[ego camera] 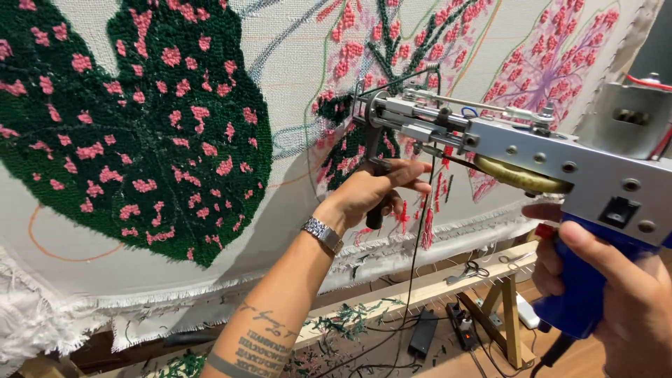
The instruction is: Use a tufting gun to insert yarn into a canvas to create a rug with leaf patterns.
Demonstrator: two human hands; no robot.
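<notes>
A tufting gun (532, 161) with a grey metal body and blue grip points its needle end at a stretched white cloth (294, 63). My right hand (616, 287) wraps the blue grip, forefinger at the red trigger. My left hand (371, 192), with a metal watch on the wrist, grips the gun's black front handle close to the cloth. A thin dark yarn runs down from the gun's front. The cloth carries a large dark green tufted leaf (140, 126) dotted with pink, and smaller pink and green leaf shapes near the needle.
A wooden frame bar (434, 287) runs under the cloth's frayed lower edge. Below it on the floor lie a power strip (463, 325), a black adapter (423, 334), cables and green yarn scraps. A wooden leg (511, 322) stands at lower right.
</notes>
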